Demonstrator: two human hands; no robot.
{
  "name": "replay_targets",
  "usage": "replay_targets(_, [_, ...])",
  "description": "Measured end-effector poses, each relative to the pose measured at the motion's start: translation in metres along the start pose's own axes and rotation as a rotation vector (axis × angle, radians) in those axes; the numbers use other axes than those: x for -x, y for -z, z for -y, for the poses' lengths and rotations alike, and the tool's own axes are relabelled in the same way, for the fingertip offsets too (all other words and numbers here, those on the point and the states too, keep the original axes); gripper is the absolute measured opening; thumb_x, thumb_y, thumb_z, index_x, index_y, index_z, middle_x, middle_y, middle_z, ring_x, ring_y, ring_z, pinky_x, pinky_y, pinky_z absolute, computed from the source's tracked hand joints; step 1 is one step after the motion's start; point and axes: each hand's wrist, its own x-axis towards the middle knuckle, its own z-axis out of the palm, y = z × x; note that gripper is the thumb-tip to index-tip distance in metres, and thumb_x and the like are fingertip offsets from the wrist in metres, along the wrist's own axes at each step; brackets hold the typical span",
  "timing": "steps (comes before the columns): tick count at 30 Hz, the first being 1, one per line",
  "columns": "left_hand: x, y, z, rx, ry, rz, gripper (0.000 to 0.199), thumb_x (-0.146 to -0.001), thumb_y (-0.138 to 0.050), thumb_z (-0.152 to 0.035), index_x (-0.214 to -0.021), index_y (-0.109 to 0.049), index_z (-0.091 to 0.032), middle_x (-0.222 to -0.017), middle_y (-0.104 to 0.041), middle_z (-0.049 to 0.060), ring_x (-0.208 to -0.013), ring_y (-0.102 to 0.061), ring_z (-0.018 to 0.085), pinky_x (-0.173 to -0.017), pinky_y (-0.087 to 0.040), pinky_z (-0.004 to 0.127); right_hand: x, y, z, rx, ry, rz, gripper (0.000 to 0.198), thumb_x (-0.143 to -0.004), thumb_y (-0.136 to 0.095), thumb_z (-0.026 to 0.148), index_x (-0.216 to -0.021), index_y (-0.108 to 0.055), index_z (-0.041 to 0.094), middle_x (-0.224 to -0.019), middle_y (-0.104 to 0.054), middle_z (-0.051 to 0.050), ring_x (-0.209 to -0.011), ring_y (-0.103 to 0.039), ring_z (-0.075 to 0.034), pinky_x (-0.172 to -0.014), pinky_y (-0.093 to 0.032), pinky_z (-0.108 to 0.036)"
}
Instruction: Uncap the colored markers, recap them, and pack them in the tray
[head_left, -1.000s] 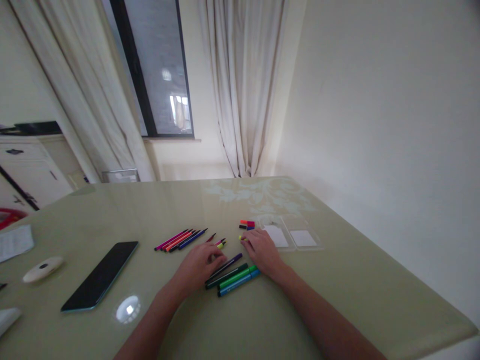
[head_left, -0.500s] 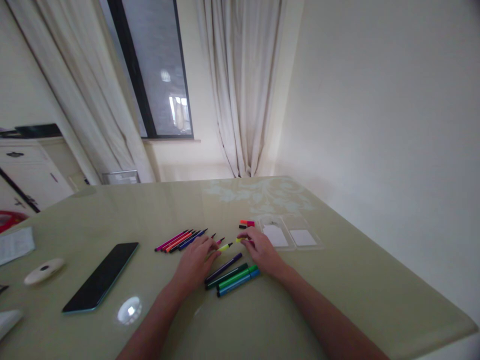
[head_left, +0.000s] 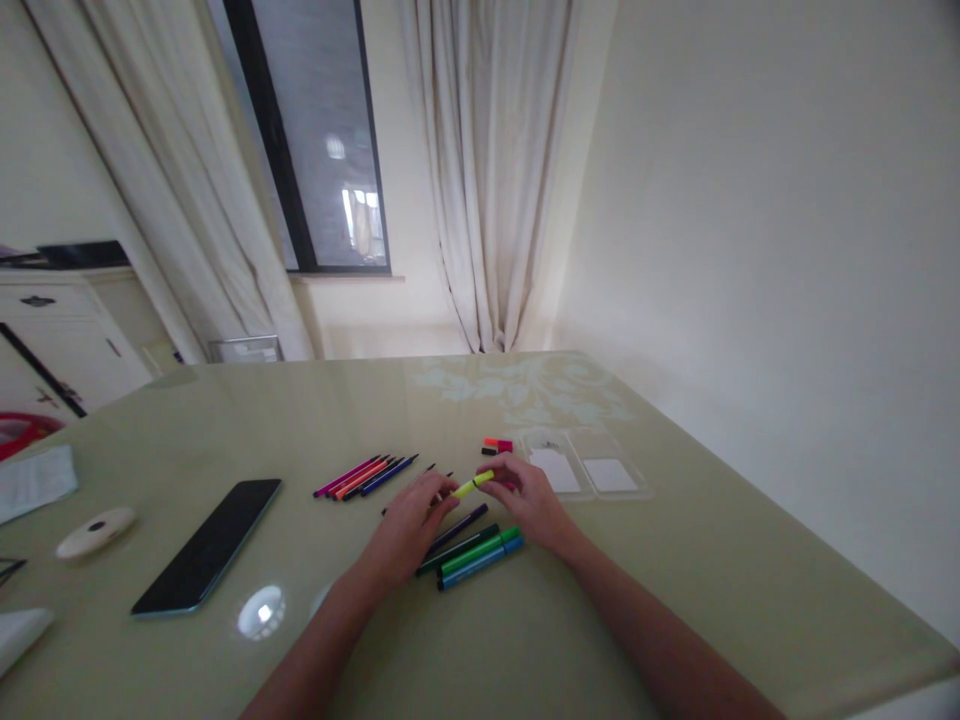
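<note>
Head view shows the slim yellow felt-tip pen (head_left: 472, 486) now lifted just clear of the glossy pale-green tabletop (head_left: 675, 580) and held between both hands: the left hand (head_left: 409, 520) pinches its barrel end with fingertips closed on it, and the right hand (head_left: 529, 500) grips the other end, where the cap seems to sit, though whether the cap is on or off is too small to tell. A second ago the same pen lay on the tabletop by the left fingers, with a separate bit of yellow under the right hand; half a second ago the two yellow pieces were drawing toward each other. Their meeting in one line now suggests, as a judgement, that cap and pen are being joined or are just joined. Directly below the hands lie four capped pens side by side, dark purple, dark green, bright green and blue (head_left: 480, 553). To the left sits a fanned row of thin coloured pens (head_left: 365, 477), beyond the right hand a small cluster of loose pen caps (head_left: 496, 446), and right of that a clear plastic case (head_left: 585, 470). A black smartphone (head_left: 208, 545) rests unmoved further left.
</note>
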Motion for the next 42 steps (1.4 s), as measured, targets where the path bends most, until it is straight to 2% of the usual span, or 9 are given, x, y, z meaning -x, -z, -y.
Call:
replay_targets(5, [-0.001,-0.004,-0.006,0.059,-0.028,-0.026,0.022,-0.099,-0.049,-0.034,-0.099,-0.066,-0.021,-0.094,-0.068,0.004,-0.089,-0.063,0.021,-0.079,-0.047,0.031,0.0,0.006,-0.002,-0.004,-0.027,-0.011,0.018,-0.084,-0.076,0.037,-0.093,-0.077,0.022,-0.078,-0.074,-0.001,-0.073,-0.067,-0.018,-0.07,-0.052,-0.03])
replay_targets(15, [-0.001,-0.003,-0.011,0.019,-0.036,-0.007,0.023,-0.098,-0.054,-0.037,-0.093,-0.069,-0.022,-0.091,-0.07,0.003,-0.086,-0.063,0.02,-0.078,-0.046,0.03,0.003,0.007,0.003,0.142,0.014,0.075,0.016,-0.084,-0.077,0.037,-0.09,-0.081,0.022,-0.076,-0.074,-0.002,-0.069,-0.065,-0.017,-0.066,-0.051,-0.029])
replay_targets(18, [0.0,-0.001,-0.005,-0.072,-0.019,0.023,0.026,-0.097,-0.054,-0.041,-0.089,-0.07,-0.022,-0.093,-0.071,0.005,-0.09,-0.064,0.022,-0.083,-0.047,0.033,0.002,0.006,0.001,0.186,0.047,0.102,0.019,-0.089,-0.072,0.036,-0.099,-0.079,0.021,-0.088,-0.076,-0.004,-0.08,-0.068,-0.019,-0.073,-0.053,-0.03])
replay_targets(22, [0.002,-0.003,-0.002,-0.12,-0.018,0.053,0.027,-0.094,-0.059,-0.045,-0.085,-0.071,-0.022,-0.09,-0.073,0.005,-0.098,-0.066,0.025,-0.089,-0.047,0.035,-0.006,0.014,-0.011,0.316,0.096,-0.054,0.024,-0.097,-0.06,0.032,-0.113,-0.074,0.021,-0.111,-0.075,-0.008,-0.097,-0.068,-0.021,-0.088,-0.053,-0.034])
replay_targets(25, [0.001,-0.003,-0.001,-0.106,-0.02,0.072,0.028,-0.093,-0.06,-0.047,-0.086,-0.074,-0.023,-0.085,-0.073,0.004,-0.095,-0.067,0.025,-0.084,-0.048,0.033,-0.018,0.019,-0.02,0.534,0.107,-0.112,0.025,-0.1,-0.054,0.028,-0.113,-0.074,0.021,-0.114,-0.073,-0.009,-0.107,-0.064,-0.022,-0.097,-0.048,-0.037])
replay_targets(28, [-0.003,0.004,0.006,-0.158,0.036,-0.042,0.028,-0.096,-0.055,-0.042,-0.089,-0.073,-0.021,-0.088,-0.073,0.005,-0.087,-0.067,0.023,-0.079,-0.048,0.033,-0.033,0.017,-0.024,0.782,0.068,-0.056,0.023,-0.1,-0.055,0.026,-0.11,-0.075,0.021,-0.111,-0.072,-0.009,-0.104,-0.062,-0.023,-0.094,-0.047,-0.036])
replay_targets(33, [-0.007,0.025,0.03,-0.333,0.227,-0.253,0.028,-0.099,-0.045,-0.029,-0.097,-0.07,-0.019,-0.103,-0.073,0.01,-0.098,-0.066,0.026,-0.089,-0.048,0.037,-0.053,0.004,-0.024,1.006,0.031,0.006,0.014,-0.094,-0.065,0.022,-0.102,-0.077,0.02,-0.115,-0.068,-0.011,-0.11,-0.058,-0.026,-0.093,-0.043,-0.038])
replay_targets(37, [-0.006,0.036,0.044,-0.406,0.295,-0.274,0.027,-0.098,-0.047,-0.029,-0.099,-0.072,-0.019,-0.105,-0.074,0.01,-0.101,-0.067,0.026,-0.091,-0.049,0.037,-0.054,0.001,-0.019,0.988,0.022,0.049,0.007,-0.092,-0.068,0.02,-0.091,-0.074,0.02,-0.11,-0.068,-0.009,-0.109,-0.058,-0.026,-0.093,-0.041,-0.037])
replay_targets(42, [-0.003,0.05,0.053,-0.472,0.355,-0.305,0.033,-0.1,-0.044,-0.031,-0.104,-0.074,-0.019,-0.107,-0.073,0.011,-0.101,-0.066,0.029,-0.09,-0.049,0.039,-0.022,0.007,-0.01,0.799,0.068,0.0,0.01,-0.097,-0.06,0.019,-0.103,-0.067,0.02,-0.108,-0.072,-0.008,-0.106,-0.062,-0.024,-0.092,-0.04,-0.037])
